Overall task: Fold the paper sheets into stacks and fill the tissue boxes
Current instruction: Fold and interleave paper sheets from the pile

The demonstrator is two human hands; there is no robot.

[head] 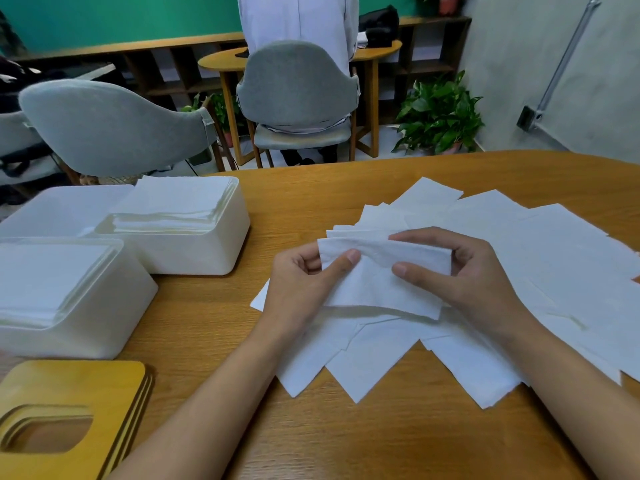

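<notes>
Pinching one sheet (377,289) at both ends, left hand (298,285) and right hand (474,271), thumbs on top, just right of the boxes (207,251). Gripping wide, likely to keep the fold straight. Working over loose sheets (554,258), fanned for easy picking.

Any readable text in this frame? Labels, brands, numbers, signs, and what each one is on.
None: no legible text anywhere in the head view.
The tissue boxes, the loose paper sheets and the wooden lids show no print.
The sheet pinched by the left hand and the right hand is blank.
</notes>
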